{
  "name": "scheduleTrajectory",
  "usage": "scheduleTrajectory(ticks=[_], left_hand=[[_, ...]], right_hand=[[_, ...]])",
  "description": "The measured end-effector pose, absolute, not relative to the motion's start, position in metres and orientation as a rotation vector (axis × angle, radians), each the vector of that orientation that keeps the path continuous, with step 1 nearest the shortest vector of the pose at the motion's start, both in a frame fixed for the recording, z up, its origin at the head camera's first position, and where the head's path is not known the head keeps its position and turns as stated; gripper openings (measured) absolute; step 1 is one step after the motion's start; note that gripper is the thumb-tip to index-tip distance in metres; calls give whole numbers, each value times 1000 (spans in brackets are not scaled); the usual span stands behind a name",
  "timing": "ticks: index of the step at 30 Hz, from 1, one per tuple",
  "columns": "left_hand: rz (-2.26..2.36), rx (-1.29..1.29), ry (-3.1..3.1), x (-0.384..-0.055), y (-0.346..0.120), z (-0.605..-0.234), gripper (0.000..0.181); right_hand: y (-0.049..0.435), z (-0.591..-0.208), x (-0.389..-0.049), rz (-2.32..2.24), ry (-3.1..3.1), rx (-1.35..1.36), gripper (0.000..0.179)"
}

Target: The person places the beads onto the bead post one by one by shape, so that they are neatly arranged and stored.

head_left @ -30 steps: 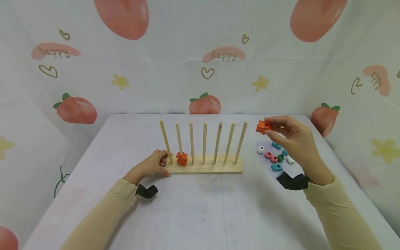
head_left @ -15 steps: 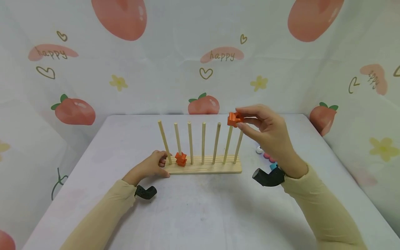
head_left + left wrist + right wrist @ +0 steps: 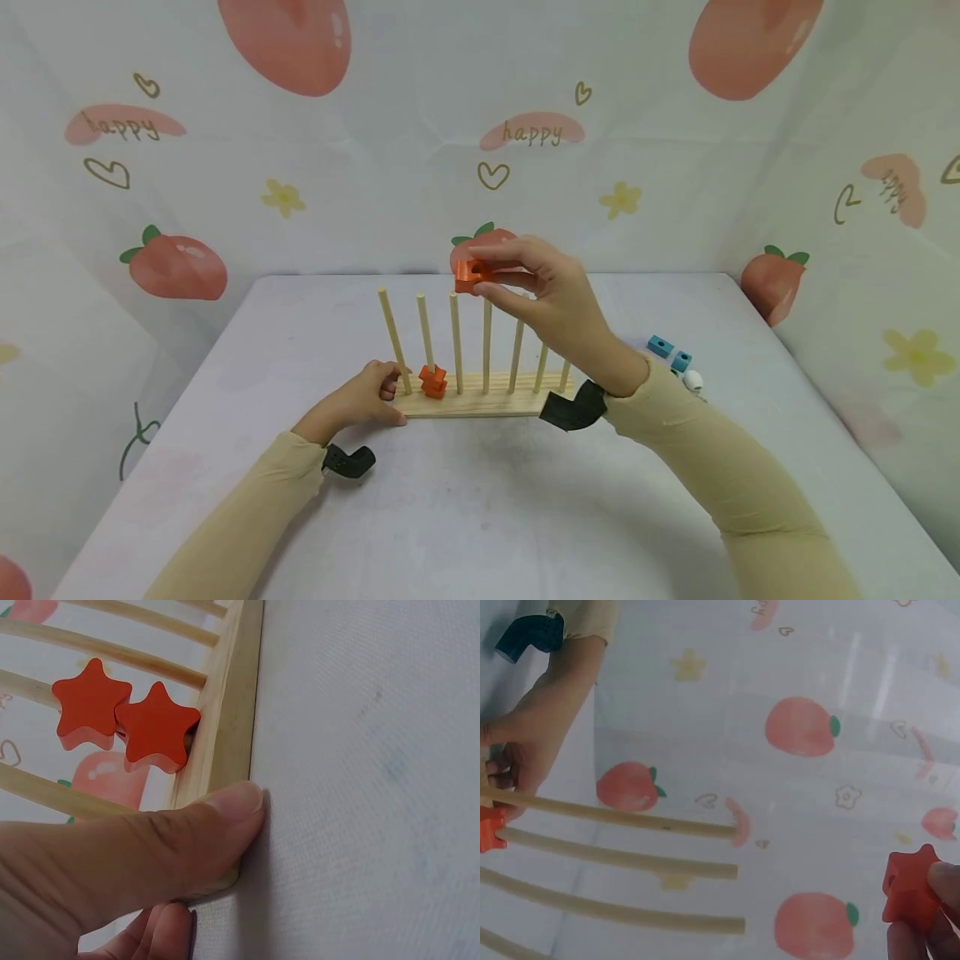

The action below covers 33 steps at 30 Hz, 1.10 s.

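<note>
A wooden peg board point(image 3: 480, 407) with several upright pegs stands on the table. My left hand point(image 3: 354, 398) grips its left end, the thumb at the front edge and the other fingers curled behind. Two orange-red star beads point(image 3: 154, 727) sit stacked low on the second peg point(image 3: 425, 329) from the left. My right hand point(image 3: 551, 296) pinches another orange star bead point(image 3: 467, 276) between thumb and fingertips. That bead hangs in the air near the tops of the third and fourth pegs, its hole visible from the side. The right hand and forearm partly hide the right-hand pegs.
Blue block beads point(image 3: 661, 346) and a white bead point(image 3: 693, 380) lie on the table at the right, partly behind the right sleeve. A printed cloth backdrop point(image 3: 360, 225) rises behind the table. Black wrist devices point(image 3: 349, 461) stick out from both wrists.
My right hand has carried the orange star bead leftward from over the loose beads, rising slightly, to above the middle pegs. The left hand has kept its hold on the board's end.
</note>
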<state>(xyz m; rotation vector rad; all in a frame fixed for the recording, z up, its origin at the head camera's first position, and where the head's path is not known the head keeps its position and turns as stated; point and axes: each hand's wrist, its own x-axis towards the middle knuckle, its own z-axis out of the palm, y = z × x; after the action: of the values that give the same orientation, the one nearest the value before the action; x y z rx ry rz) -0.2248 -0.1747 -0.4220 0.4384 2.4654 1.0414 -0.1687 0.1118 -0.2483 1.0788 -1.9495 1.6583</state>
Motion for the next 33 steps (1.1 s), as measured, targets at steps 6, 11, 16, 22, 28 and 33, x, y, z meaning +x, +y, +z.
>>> scheduleTrajectory(ticks=[6,11,16,22,28,33], left_hand=[[1042,444,2465,-225,-174,-422,69],[1055,483,2460,-224,-175,-419,68],[1073,527,2455,-225,-176,-420,66],[1049,470,2462,-226,-175,-420,68],[1044,459,2459,-226,-175,-420,69],[1049,474,2459,-225,-175,-421,69]], right_hand=[[91,-253,-184,1702,-1976,1070,34],[78,-254,-197,1659,-2063,1030,33],[71,-253,-206,1582,-2205,984,33],[67,-255,-213,1593,-2334,953,32],[65,-259,-214,1602,-2369,966,31],[64,-262,-214,1585,-2381,961,32]])
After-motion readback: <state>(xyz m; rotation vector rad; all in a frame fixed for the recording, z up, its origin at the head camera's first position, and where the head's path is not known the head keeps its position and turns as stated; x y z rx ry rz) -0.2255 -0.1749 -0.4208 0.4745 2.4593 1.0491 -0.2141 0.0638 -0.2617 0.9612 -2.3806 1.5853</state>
